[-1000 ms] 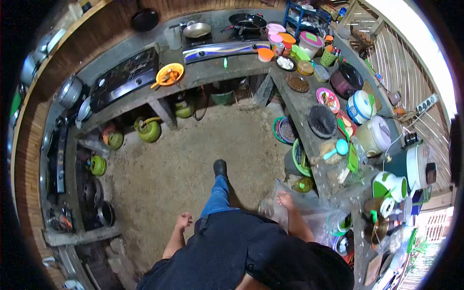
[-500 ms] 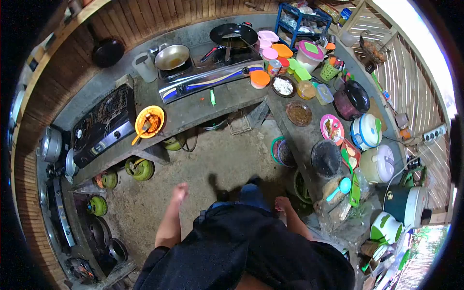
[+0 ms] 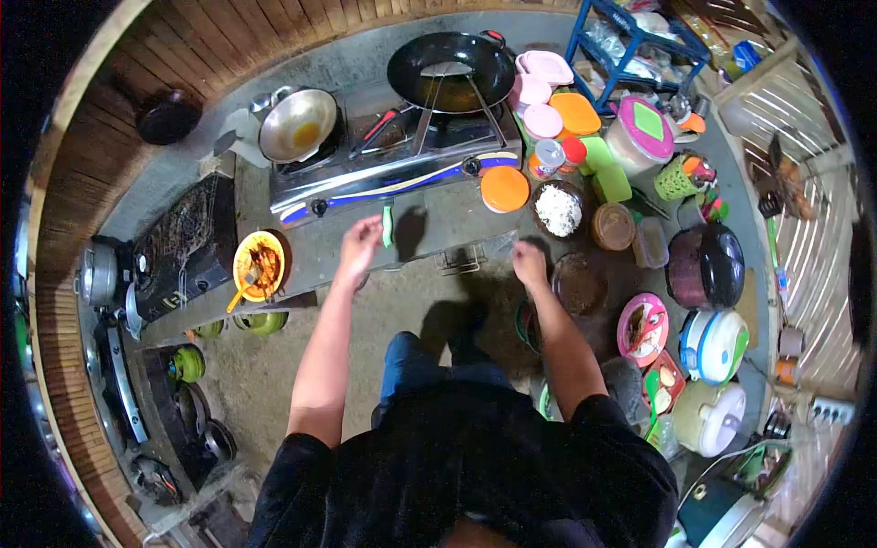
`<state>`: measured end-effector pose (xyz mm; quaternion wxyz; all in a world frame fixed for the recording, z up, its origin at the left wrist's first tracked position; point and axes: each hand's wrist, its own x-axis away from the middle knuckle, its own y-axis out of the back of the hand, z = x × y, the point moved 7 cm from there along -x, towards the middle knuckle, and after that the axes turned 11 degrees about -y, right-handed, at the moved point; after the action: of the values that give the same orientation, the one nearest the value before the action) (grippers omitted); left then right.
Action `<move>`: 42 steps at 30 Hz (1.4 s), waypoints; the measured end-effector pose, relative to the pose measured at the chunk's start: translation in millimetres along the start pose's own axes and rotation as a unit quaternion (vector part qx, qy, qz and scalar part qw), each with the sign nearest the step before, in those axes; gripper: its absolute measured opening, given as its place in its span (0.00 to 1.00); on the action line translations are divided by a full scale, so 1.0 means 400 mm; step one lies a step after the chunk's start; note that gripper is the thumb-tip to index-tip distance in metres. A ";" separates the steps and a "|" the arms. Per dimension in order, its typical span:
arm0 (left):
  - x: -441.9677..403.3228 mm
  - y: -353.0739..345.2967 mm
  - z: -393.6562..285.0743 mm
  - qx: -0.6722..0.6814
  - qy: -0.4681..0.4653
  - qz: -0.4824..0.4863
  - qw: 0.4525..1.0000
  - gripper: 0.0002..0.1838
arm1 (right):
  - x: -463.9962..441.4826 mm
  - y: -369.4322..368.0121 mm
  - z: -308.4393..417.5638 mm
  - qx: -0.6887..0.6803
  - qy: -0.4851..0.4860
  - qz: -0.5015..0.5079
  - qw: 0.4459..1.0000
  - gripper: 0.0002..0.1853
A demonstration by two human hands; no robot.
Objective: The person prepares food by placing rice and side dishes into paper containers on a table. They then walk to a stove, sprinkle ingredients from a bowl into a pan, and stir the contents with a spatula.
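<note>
As I watch through the head camera, the left hand (image 3: pixel 359 247) sits near the centre of the frame, over the front of the grey concrete tabletop (image 3: pixel 315 242), its fingers (image 3: pixel 373 228) loosely curled and slightly parted. Just to its right lies a slim bright-green tool (image 3: pixel 387 226); I cannot tell whether they touch. Right of centre, I see the right hand (image 3: pixel 528 263) with its fingers curled inward; whether they pinch anything, I cannot tell. A round flat brown dish (image 3: pixel 580 285) is just beside it, and a mound of white crumbly food (image 3: pixel 558 211) lies above. Farther up, a silver stove (image 3: pixel 393 186) carries a large black wok (image 3: pixel 449 53).
</note>
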<state>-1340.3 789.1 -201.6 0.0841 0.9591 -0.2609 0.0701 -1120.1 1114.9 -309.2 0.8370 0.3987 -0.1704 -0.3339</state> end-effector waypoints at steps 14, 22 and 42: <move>-0.429 0.010 -0.340 -0.533 -0.297 -0.089 0.787 0.25 | -0.449 -0.102 0.309 0.066 0.086 -0.008 0.994 0.16; -0.521 -0.009 -0.285 -0.532 -0.135 0.055 0.834 0.32 | -0.444 -0.087 0.318 0.074 -0.008 -0.049 0.996 0.12; -0.532 -0.020 -0.270 -0.434 -0.101 0.034 0.894 0.27 | -0.412 -0.182 0.428 0.363 0.426 0.082 0.825 0.09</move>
<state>-1527.9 921.1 -135.3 0.4629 0.8195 -0.3052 -0.1451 -1363.8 1101.2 -262.2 0.6459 0.7605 0.0618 0.0247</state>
